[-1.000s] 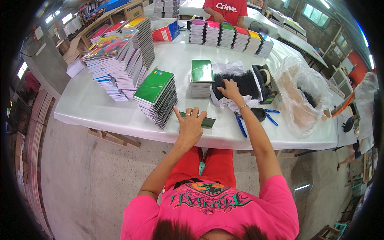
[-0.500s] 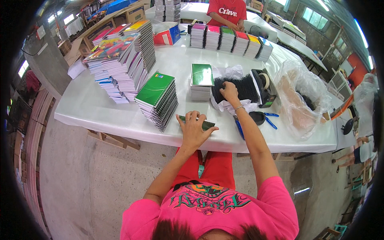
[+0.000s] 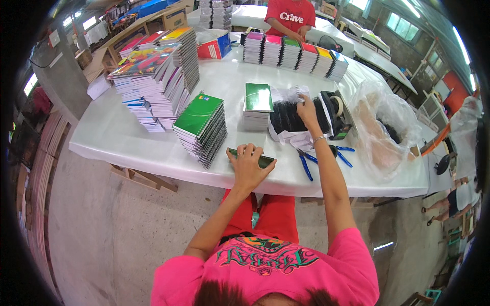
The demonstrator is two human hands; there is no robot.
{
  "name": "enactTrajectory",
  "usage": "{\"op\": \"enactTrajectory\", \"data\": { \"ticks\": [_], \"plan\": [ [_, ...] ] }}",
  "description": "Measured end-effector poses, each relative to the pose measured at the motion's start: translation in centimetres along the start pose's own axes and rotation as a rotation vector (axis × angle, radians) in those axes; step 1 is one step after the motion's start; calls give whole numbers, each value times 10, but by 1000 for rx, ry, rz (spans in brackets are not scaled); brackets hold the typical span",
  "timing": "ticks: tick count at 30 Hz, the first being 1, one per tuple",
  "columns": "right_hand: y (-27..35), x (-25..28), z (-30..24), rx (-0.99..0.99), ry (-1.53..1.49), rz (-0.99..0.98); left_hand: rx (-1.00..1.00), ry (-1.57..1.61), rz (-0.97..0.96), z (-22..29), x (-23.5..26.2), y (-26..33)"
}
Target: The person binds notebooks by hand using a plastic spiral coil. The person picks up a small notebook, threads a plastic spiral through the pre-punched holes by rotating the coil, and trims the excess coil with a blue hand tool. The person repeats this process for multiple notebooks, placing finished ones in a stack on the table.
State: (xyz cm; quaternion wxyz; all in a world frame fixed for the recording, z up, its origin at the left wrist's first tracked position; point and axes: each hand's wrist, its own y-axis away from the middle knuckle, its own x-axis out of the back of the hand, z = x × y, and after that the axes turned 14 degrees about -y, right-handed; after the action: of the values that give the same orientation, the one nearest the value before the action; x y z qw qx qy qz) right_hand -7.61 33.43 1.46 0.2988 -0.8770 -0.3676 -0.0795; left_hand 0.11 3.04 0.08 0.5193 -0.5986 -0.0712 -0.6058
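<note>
My left hand holds a small dark-green notebook near the table's front edge, fingers over its top and thumb apart on the right. Farther right, my right hand is above a pile of black spiral binding coils lying on white wrapping. Its fingers are pinched on a thin spiral coil, blurred by motion. Left of the pile sits a stack of green-covered pads. A taller stack of spiral-bound green notebooks rises left of my left hand.
Blue-handled pliers and a tape dispenser lie right of my right forearm, near a clear plastic bag. Tall notebook stacks stand at left. Across the table, a person in red works behind a row of colourful notebooks.
My right hand has moved up and to the right over the coil pile, with a coil now at its fingertips. My left hand stays on the notebook.
</note>
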Motion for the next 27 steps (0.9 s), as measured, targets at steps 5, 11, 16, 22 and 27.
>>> {"op": "enactTrajectory", "data": {
  "ticks": [5, 11, 16, 22, 27],
  "plan": [
    [29, 37, -51, 122, -171, -164, 0, -12, 37, -8, 0, 2],
    [135, 60, -94, 19, -299, -514, 0, 8, 25, -2, 2, 2],
    [182, 52, -121, -107, -217, -554, -12, -4, 10, -4, -2, 1],
    [186, 42, -108, -48, -295, -491, -31, 14, 10, -4, -2, -2],
    [184, 38, -107, 61, -259, -491, -30, 20, -5, -4, -1, -3]
  ]
}}
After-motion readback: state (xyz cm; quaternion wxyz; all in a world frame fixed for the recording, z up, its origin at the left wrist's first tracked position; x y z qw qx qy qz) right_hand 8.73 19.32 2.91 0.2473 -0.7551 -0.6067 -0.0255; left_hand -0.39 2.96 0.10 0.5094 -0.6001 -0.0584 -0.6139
